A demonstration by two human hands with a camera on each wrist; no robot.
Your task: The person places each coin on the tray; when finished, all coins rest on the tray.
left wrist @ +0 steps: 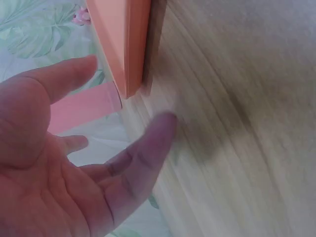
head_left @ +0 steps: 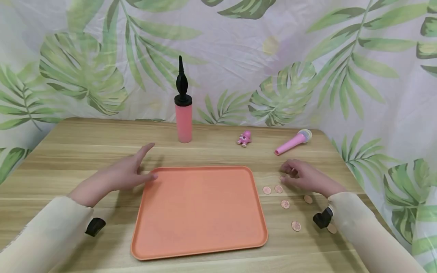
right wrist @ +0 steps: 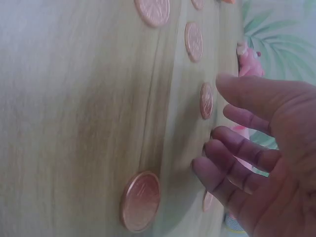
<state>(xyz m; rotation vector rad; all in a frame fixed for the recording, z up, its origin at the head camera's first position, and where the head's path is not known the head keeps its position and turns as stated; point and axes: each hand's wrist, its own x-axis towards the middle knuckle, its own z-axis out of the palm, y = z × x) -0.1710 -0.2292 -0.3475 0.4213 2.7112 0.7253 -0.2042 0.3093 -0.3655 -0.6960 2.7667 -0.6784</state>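
Coins lie scattered flat on the wooden counter to the right of an orange tray, where a person in cream sleeves works with both hands. The right hand rests low over the coins nearest the tray's far right corner, its fingers loosely curled with the tips down at the counter beside one copper-coloured coin; whether a coin is already pinched under them cannot be told from any view. More coins trail back toward the person's right sleeve, well apart from one another, and one large one shows close in the right wrist view. The left hand is spread open with straight fingers, holding nothing, its thumb tip at the tray's far left corner. Behind the tray stand a pink hand pump with a black nozzle, a small pink toy figure and a pink toy microphone lying on its side. The coins look thin, hard and light, and lying flush on smooth wood they offer little edge to grip: they would likely slip under a flat fingertip and are best taken by sliding a nail under the rim or by pinching across the edge between thumb and forefinger. The tray appears to be stiff plastic with a raised lip, light enough to shift if pressed at the corner.
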